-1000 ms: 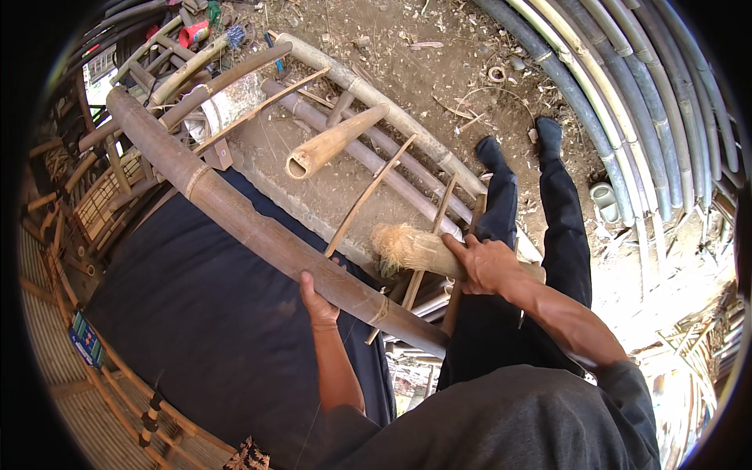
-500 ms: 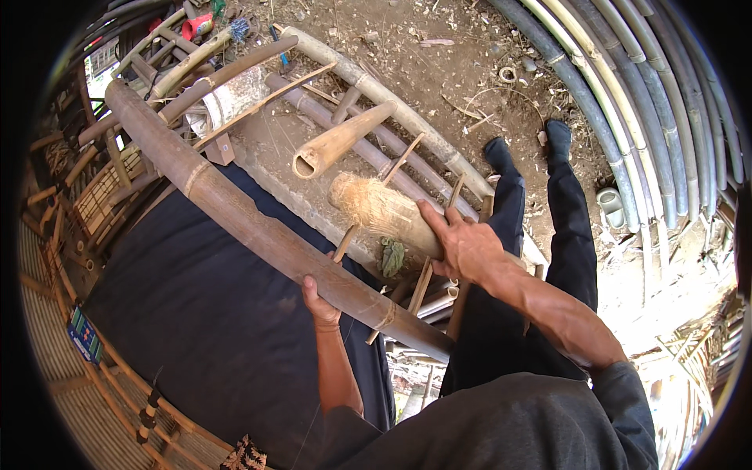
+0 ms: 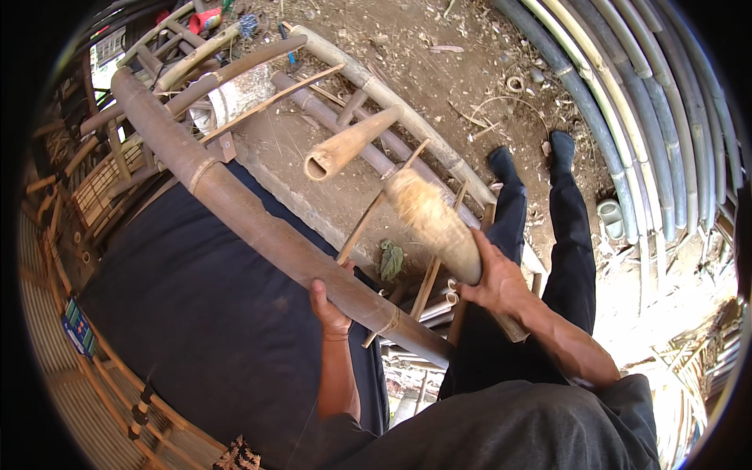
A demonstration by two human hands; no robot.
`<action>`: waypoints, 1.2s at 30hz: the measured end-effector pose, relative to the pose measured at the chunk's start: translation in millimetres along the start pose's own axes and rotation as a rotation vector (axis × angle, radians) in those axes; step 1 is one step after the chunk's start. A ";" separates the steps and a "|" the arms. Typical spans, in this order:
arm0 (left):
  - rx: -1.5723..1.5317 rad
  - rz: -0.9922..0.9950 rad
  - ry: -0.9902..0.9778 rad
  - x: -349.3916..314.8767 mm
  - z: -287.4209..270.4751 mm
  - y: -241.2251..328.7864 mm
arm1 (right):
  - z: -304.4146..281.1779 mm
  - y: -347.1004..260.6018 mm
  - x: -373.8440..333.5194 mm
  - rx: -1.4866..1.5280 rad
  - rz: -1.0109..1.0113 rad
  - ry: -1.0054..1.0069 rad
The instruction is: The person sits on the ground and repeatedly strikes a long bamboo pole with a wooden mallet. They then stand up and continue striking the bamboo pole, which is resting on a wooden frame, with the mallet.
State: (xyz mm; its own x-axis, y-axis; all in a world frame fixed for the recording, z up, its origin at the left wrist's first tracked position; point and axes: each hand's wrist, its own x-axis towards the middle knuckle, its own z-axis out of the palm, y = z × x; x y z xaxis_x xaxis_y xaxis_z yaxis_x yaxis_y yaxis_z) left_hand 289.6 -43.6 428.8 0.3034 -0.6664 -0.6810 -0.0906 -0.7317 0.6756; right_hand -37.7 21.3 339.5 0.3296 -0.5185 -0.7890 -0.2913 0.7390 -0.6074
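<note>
My right hand (image 3: 501, 278) is closed round the near end of a thick, stubby wooden club (image 3: 435, 215), whose pale surface is shaggy and fibrous toward the far end. The club is held tilted above a bamboo rack, apart from the long brown bamboo pole (image 3: 258, 223). That pole slants from the upper left down to my lap, with a shallow notch along its upper edge. My left hand (image 3: 330, 309) grips it from below, thumb on the near side and the other fingers mostly hidden behind. Thin wooden slats (image 3: 364, 227) pass beneath it.
A cut hollow bamboo stub (image 3: 352, 145) juts from the bamboo frame (image 3: 368, 82). Dark cloth (image 3: 211, 313) spreads at the left. Long bamboo poles (image 3: 619, 94) curve along the right. A crumpled green leaf (image 3: 390, 258) lies below the club. My legs (image 3: 568, 227) extend over littered soil.
My right hand has swung toward me and to the right with the club, whose frayed end now points more away from me. My left hand and the pole have shifted slightly right in view.
</note>
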 end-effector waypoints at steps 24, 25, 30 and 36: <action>-0.054 0.067 0.001 -5.9 11.8 5.7 | -45.2 -84.3 20.2 -0.379 -0.171 0.033; -0.063 0.070 -0.001 -6.2 10.0 5.8 | -47.5 -79.9 13.3 -0.391 -0.140 0.005; -0.063 0.097 0.011 -5.5 4.5 -2.5 | -60.6 -83.9 -3.5 -0.481 -0.071 -0.112; 0.460 0.267 0.381 -46.5 38.2 -33.3 | -60.0 -70.7 -19.6 -0.576 -0.077 -0.165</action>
State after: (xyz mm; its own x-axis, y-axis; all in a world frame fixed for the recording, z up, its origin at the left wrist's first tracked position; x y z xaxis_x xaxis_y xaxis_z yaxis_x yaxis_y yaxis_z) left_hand 242.2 6.3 427.2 0.5213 -0.7981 -0.3022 -0.5804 -0.5912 0.5600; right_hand -77.4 -46.5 392.4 0.4907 -0.4538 -0.7438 -0.6854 0.3260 -0.6511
